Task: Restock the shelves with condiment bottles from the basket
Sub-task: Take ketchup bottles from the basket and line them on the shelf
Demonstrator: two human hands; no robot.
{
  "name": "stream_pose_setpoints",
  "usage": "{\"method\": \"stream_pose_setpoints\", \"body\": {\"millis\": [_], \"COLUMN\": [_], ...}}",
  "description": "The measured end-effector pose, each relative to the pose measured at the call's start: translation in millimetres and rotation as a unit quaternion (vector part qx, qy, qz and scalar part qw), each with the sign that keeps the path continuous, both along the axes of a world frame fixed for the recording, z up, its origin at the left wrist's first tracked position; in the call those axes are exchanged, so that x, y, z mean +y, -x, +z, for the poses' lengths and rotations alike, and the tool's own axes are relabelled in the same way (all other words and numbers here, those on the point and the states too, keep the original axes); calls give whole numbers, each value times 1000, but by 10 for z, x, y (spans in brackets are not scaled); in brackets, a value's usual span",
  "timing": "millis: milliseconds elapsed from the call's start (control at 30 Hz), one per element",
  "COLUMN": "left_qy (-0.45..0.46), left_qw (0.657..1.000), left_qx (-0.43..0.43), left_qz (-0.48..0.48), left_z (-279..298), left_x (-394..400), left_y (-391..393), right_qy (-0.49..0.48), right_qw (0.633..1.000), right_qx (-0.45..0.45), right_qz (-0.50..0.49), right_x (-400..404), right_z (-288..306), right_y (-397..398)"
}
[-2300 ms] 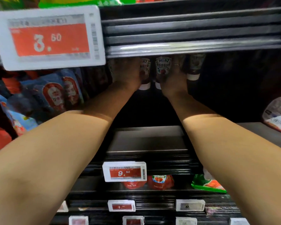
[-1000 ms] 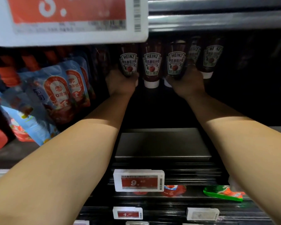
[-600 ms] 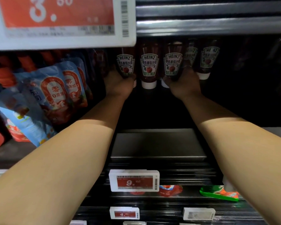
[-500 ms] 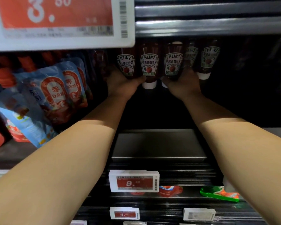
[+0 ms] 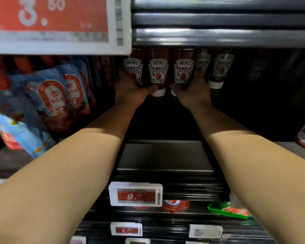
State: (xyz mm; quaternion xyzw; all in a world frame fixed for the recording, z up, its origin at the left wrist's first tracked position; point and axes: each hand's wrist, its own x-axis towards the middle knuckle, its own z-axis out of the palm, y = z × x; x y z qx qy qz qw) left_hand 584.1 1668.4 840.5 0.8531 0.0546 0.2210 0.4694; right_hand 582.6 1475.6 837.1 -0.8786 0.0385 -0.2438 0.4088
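Your left hand (image 5: pixel 130 90) holds the left ketchup bottle (image 5: pixel 133 71) and your right hand (image 5: pixel 192 94) another bottle (image 5: pixel 182 71), deep on the dark shelf (image 5: pixel 165 159) under a big price tag (image 5: pixel 56 23).

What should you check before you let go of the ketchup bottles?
1. Left hand holds the leftmost ketchup bottle: ok, fingers curl round its lower part.
2. Right hand holds the third bottle: ok, it grips near the cap.
3. Labels face the front: ok for the first three; the fourth bottle looks turned aside.
4. Bottles stand cap down on the shelf: cannot tell, the bases under the hands are hidden.
5. Middle bottle in line with its neighbours: ok.
6. Room beside the rightmost bottle for more: cannot tell, too dark there.
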Motion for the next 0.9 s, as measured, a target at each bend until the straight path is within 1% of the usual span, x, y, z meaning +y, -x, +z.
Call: {"method": "stream_pose_setpoints", "body": {"millis": [133, 200, 233, 300, 400, 467, 533, 600, 700, 767, 900], "left_qy": [-24, -44, -54, -58, -54, -60, -66, -65, -10, 32, 60], "left_qw": [998, 997, 997, 998, 998, 995, 993, 991, 987, 982, 972], "left_qx": [-8, -14, -11, 1, 32, 51, 50, 31, -1, -3, -13], "left_qz": [61, 66, 55, 28, -29, -59, -84, -116, -159, -185, -227], "left_z": [60, 69, 69, 71, 63, 63, 58, 39, 8, -3, -1], "left_x": [90, 154, 180, 230, 331, 425, 546, 672, 852, 954, 1162], "left_y": [238, 412, 506, 704, 957, 1089, 1219, 1340, 1530, 1672, 2031], "right_qy": [-16, -38, -44, -35, -15, 14, 35, 39, 19, -2, -20], "right_qw": [1000, 999, 998, 999, 1000, 1000, 998, 996, 998, 997, 997], "right_qx": [1, -21, -33, -29, 11, 27, 53, 70, 15, -20, -72], "right_qz": [-10, -8, -7, -7, 0, -3, -26, -45, -60, -77, -24], "right_x": [-30, -26, -18, -3, -19, -26, -39, -45, -13, 39, 238], "right_z": [38, 49, 58, 104, 147, 165, 176, 177, 135, 85, -28], "right_y": [122, 263, 348, 534, 839, 1033, 1221, 1438, 1908, 2272, 2907]}}
